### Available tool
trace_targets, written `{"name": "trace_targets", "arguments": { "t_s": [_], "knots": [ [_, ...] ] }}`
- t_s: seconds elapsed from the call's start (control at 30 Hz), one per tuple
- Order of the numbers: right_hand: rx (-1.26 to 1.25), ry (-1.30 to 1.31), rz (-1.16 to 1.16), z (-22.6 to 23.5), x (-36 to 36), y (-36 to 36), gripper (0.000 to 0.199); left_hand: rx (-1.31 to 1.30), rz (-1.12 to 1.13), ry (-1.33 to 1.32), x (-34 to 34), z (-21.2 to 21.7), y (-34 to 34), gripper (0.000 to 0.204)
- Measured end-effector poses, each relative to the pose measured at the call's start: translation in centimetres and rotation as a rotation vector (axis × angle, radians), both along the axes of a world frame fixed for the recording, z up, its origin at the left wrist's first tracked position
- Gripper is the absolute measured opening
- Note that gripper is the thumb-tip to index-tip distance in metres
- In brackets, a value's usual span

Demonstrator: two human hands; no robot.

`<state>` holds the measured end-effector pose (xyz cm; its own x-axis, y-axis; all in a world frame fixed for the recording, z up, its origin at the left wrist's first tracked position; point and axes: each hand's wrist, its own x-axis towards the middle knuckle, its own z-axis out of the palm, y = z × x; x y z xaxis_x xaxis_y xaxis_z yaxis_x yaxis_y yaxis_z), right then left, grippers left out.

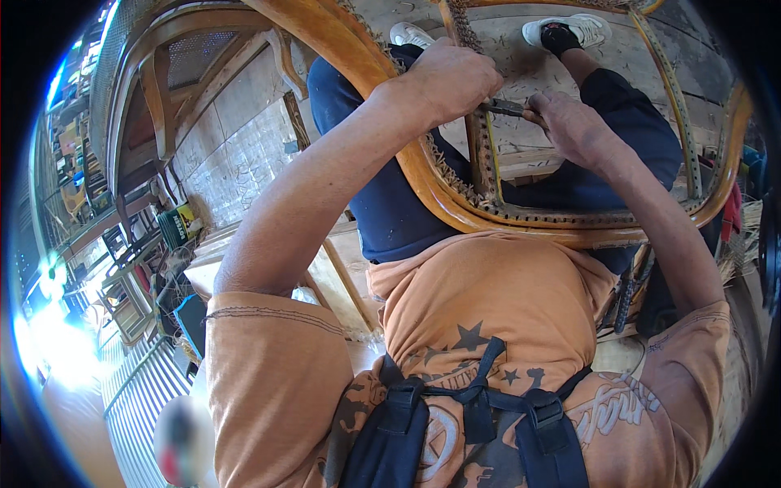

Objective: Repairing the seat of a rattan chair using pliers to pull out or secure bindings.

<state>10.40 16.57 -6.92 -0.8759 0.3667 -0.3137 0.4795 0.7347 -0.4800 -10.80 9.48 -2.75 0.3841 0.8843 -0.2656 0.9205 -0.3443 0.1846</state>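
Observation:
A curved wooden chair frame (pixel 443 207) with rows of small holes and frayed cane strands along its edges rests across my lap. My left hand (pixel 455 79) is closed over the frame's inner bar (pixel 482 154); whatever its fingers grip is hidden beneath them. Just to its right, my right hand (pixel 573 126) is closed around a slim dark metal hand tool (pixel 506 107) with a brownish handle. The tool's tip points left, at the bar close below my left fingers. Its exact kind does not show.
Wooden chairs with woven panels (pixel 189 58) stand at the upper left. A dark green container (pixel 175 226) sits beside stacked boards. Beneath the frame lies a worn wooden floor (pixel 521 49), where my shoes (pixel 569 31) rest. Bright light comes from the far left.

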Motion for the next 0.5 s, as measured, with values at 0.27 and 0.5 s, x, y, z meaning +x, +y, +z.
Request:
{"name": "trace_targets", "arguments": {
  "t_s": [0.27,0.5],
  "knots": [
    [-0.026,0.011,0.021,-0.1,-0.3,1.3,0.018,0.060,0.034,-0.041,-0.2,-0.4,0.4,0.011],
    [-0.142,-0.008,0.049,0.3,-0.7,1.5,0.018,-0.064,0.045,-0.012,-0.7,0.0,0.7,0.014]
  ]
}}
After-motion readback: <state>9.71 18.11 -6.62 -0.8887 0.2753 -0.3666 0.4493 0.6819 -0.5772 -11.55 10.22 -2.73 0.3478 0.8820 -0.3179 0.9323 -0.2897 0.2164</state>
